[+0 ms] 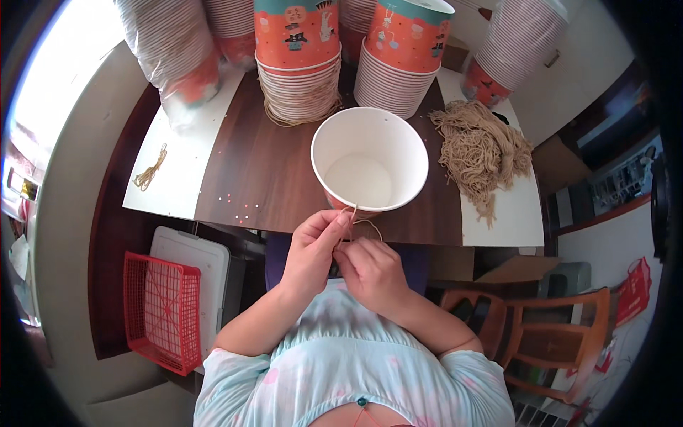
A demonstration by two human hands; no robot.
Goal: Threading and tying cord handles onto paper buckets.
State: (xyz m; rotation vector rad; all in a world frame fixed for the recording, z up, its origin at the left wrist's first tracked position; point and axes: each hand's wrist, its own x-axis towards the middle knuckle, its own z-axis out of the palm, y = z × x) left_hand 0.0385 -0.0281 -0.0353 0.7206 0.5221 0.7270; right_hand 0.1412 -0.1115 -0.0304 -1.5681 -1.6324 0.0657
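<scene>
Thin cord [376, 229] is pinched between fingers of the left hand [311, 247], the right hand [374, 269] curled just below, its fingers' grip unclear, before an open white-lined bucket [370, 135].

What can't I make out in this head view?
All in the head view:
- Cord: part of its path is hidden by the left hand.
- Right hand: its curled fingers hide whether it grips the cord.
- Bucket: its far outer side is hidden by its own wall.
- Wrapped stack at left: top cut off by the upper edge.
- Specks: too small to identify.
</scene>
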